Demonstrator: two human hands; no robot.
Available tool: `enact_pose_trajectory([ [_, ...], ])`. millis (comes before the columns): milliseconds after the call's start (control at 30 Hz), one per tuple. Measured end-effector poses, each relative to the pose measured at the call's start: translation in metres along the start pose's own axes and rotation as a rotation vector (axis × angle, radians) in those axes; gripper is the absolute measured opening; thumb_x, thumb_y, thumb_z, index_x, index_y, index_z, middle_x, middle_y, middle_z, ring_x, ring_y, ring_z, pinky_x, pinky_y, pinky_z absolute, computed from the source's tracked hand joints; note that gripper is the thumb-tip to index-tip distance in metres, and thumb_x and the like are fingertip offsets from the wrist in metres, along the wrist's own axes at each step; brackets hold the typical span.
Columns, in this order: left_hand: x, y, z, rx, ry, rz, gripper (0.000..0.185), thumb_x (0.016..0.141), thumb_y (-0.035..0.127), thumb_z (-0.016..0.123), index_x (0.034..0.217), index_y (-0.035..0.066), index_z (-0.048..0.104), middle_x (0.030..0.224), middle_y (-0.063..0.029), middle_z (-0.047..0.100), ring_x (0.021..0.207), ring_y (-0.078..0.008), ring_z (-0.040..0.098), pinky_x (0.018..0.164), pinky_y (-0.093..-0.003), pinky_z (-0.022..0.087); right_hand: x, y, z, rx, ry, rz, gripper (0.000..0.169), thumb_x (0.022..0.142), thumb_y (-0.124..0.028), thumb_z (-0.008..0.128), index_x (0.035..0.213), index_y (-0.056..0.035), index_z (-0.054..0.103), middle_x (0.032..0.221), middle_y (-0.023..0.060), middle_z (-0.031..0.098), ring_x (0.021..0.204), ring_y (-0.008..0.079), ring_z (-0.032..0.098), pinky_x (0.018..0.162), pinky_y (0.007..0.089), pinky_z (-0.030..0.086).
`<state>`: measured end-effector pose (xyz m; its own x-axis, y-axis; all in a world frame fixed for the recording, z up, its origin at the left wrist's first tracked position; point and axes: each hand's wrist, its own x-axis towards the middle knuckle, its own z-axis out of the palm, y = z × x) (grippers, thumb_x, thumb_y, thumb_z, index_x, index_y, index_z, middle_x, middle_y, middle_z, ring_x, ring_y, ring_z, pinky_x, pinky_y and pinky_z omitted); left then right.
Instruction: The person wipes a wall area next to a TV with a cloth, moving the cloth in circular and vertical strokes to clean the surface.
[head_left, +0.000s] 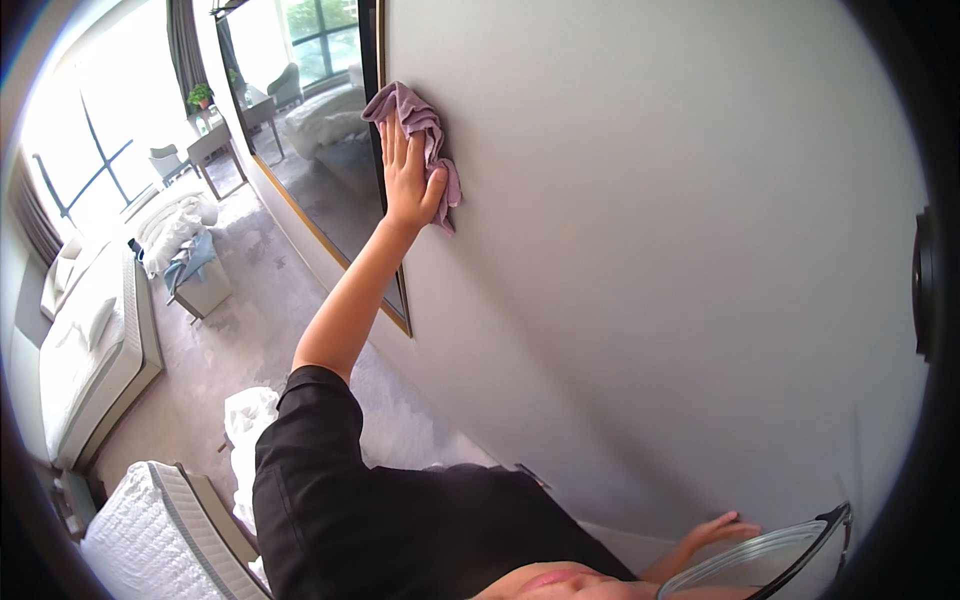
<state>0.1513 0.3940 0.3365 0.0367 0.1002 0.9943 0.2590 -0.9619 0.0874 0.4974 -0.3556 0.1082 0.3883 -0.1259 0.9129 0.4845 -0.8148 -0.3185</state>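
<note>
My left hand (407, 176) presses a mauve cloth (409, 109) flat against the pale wall (637, 225), fingers spread over it. The cloth is crumpled, and its upper left corner overlaps the dark edge of a large reflective panel (330, 180) with a gold-coloured outer trim. Reflected in that panel are a chair, bedding and a window. Low at the right, my right hand (720, 529) is held near the wall with its fingers extended and nothing visible in it. Whether it touches the wall is unclear. Eyeglasses (750, 555) partly cover the view of that forearm.
A bare mattress on a base (127, 360) and a quilted mattress (150, 532) stand at the left. White linen (251, 427) lies beside me. Farther off are a bench (202, 289) with bedding, a desk (214, 146) and a chair (166, 161). A dark round fixture (924, 285) sits far right.
</note>
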Motion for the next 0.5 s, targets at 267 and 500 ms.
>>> enact_pose_trajectory([
  [267,0.012,0.069,0.011,-0.065,0.005,0.097,0.074,0.103,0.059,0.026,0.109,-0.004,0.065,0.154,-0.0307,0.036,0.147,-0.0516,0.023,0.119,-0.0604,0.012,-0.004,-0.019,0.0,0.079,-0.006,0.058,0.076,0.106,-0.037,0.043,0.158,0.0046,0.006,0.166,0.0254,-0.001,0.155,0.0361,-0.002,0.124,0.0481,0.001],
  [500,0.045,0.221,0.037,0.027,-0.048,0.35,0.068,0.104,0.055,0.027,0.11,-0.002,0.063,0.152,-0.0356,0.035,0.142,-0.0549,0.029,0.117,-0.0642,0.013,-0.013,-0.055,-0.028,0.287,-0.115,0.119,0.085,0.1,-0.052,0.051,0.161,-0.0066,0.014,0.167,0.0235,0.003,0.154,0.0403,0.004,0.122,0.0544,0.012],
])
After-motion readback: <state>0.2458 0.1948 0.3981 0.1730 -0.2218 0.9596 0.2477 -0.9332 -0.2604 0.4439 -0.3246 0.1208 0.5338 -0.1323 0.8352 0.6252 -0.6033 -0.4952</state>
